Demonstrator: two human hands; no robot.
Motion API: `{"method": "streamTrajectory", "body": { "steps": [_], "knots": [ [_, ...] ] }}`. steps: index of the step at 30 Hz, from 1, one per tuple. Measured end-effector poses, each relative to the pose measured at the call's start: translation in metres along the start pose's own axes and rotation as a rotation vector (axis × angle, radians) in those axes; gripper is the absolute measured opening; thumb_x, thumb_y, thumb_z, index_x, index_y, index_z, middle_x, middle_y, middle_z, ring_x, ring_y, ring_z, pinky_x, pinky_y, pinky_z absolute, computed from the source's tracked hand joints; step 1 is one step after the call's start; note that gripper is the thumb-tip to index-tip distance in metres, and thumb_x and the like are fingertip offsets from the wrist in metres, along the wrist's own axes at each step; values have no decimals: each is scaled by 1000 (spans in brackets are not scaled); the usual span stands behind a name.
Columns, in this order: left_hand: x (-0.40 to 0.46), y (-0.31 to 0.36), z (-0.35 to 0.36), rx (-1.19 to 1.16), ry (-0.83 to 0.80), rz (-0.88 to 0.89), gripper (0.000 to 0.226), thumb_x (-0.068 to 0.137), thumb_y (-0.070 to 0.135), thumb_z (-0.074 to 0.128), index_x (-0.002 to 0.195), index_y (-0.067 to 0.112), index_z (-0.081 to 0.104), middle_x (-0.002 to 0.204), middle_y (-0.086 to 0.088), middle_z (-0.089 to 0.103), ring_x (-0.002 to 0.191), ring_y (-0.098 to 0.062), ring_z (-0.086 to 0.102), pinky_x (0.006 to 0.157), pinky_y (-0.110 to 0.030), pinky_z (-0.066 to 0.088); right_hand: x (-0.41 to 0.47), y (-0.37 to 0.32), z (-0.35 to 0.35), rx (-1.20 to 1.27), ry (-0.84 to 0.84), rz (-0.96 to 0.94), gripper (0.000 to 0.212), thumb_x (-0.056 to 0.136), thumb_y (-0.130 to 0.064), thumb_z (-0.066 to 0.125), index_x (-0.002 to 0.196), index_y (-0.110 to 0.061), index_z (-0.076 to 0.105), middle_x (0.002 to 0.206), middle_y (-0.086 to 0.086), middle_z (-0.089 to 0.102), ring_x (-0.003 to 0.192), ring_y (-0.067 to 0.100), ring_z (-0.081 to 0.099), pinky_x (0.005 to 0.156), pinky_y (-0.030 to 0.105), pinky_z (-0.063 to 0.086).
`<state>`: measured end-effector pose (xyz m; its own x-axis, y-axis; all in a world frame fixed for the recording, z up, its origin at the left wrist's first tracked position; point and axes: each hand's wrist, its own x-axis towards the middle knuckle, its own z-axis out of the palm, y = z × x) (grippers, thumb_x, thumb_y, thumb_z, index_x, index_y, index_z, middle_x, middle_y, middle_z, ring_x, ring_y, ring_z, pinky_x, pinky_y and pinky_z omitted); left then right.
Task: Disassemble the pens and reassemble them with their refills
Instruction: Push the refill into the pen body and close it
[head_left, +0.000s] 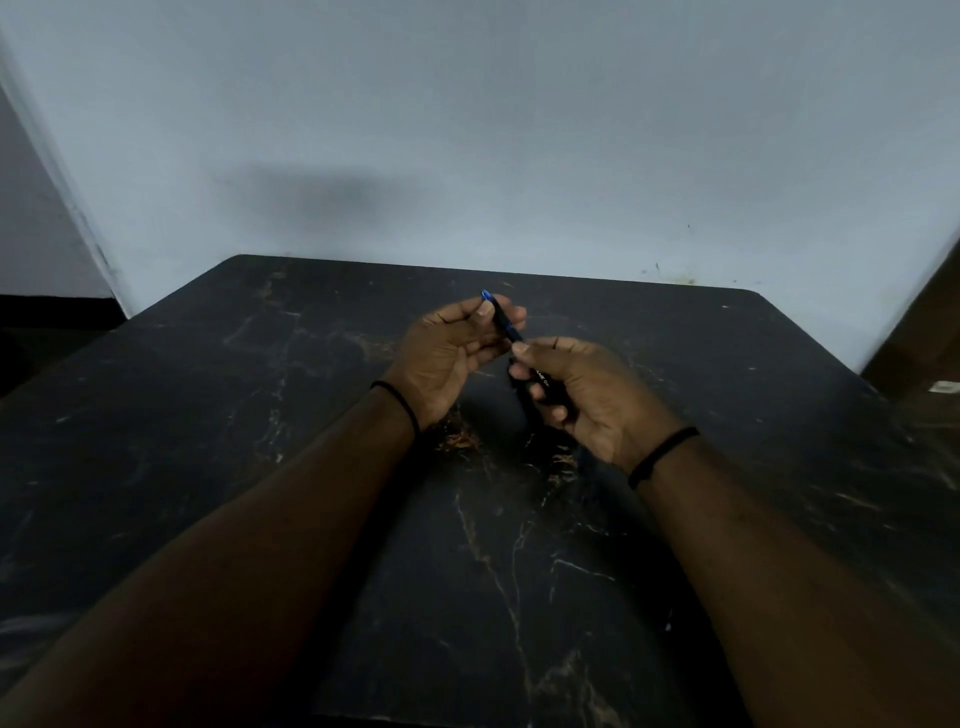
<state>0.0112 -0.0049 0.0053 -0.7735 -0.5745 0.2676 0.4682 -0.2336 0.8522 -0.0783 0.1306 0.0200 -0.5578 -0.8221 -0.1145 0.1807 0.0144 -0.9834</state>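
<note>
I am holding one dark pen (511, 332) up in the air with both hands, over the middle of the dark table (260, 415), a bit nearer its far edge. My left hand (447, 353) is pinching the top end with the blue tip between thumb and fingers. My right hand (582, 389) is curling tight around the lower barrel. I think I am starting to take this pen apart. Next I am going to need to twist or pull the two ends away from each other, holding firm so the small parts inside are not dropping. I am not seeing any refill or other pens.
</note>
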Motion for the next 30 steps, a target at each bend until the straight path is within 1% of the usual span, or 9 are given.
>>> {"method": "streamTrajectory", "body": {
  "steps": [2,4,7,11,16,19,24,27,30],
  "knots": [
    [-1,0,1,10,-1,9,18,98,5,48,100,5,66,94,-10,76,93,-24,71,80,-32,58,1,1,0,-10,-1,-6,16,94,-26,66,93,-11,71,74,1,71,49,5,48,34,15,27],
    [-1,1,0,10,2,8,18,98,6,48,101,5,66,96,-10,75,96,-24,71,79,-31,58,2,2,-1,-33,-2,-30,15,96,-24,65,91,-12,73,73,0,73,50,5,48,34,15,29],
    [1,2,-3,-15,13,4,17,97,8,50,102,6,66,97,-11,75,100,-24,71,90,-35,57,1,2,-2,-72,0,-49,4,92,-16,69,94,-13,71,74,1,74,53,7,51,37,17,33],
    [2,5,-6,-9,31,19,18,99,10,49,100,8,68,97,-9,76,99,-24,71,94,-37,55,0,1,-1,-100,-20,-77,11,91,-12,69,101,-16,68,75,2,75,53,7,56,39,18,39],
    [0,7,-4,-13,13,12,19,97,11,50,97,8,69,96,-10,76,92,-22,72,83,-32,58,-3,2,0,-107,-87,-119,17,97,-29,63,113,-26,68,78,2,74,56,8,59,43,21,42],
    [0,7,-1,11,11,15,19,98,10,49,97,6,67,95,-9,76,93,-21,72,79,-30,58,-2,3,2,-112,-64,-134,12,97,-31,62,97,-27,73,71,0,71,52,8,55,40,20,37],
    [0,10,-3,38,28,20,19,98,13,49,98,8,67,96,-8,76,95,-22,72,91,-36,54,-1,3,2,-127,-28,-139,18,92,-27,64,79,-24,76,70,1,69,50,9,53,38,19,35],
    [0,14,-4,47,75,17,19,98,17,50,93,11,67,87,-4,75,88,-20,72,84,-33,57,-2,2,2,-168,-23,-161,18,87,-30,65,73,-27,76,68,-1,68,49,8,51,39,19,34],
    [3,20,-8,71,192,0,21,97,24,53,86,13,66,70,3,69,67,-12,66,64,-26,52,-4,3,3,-190,-9,-219,17,85,-32,65,72,-27,75,66,-2,66,47,6,49,39,19,33]
  ]
}}
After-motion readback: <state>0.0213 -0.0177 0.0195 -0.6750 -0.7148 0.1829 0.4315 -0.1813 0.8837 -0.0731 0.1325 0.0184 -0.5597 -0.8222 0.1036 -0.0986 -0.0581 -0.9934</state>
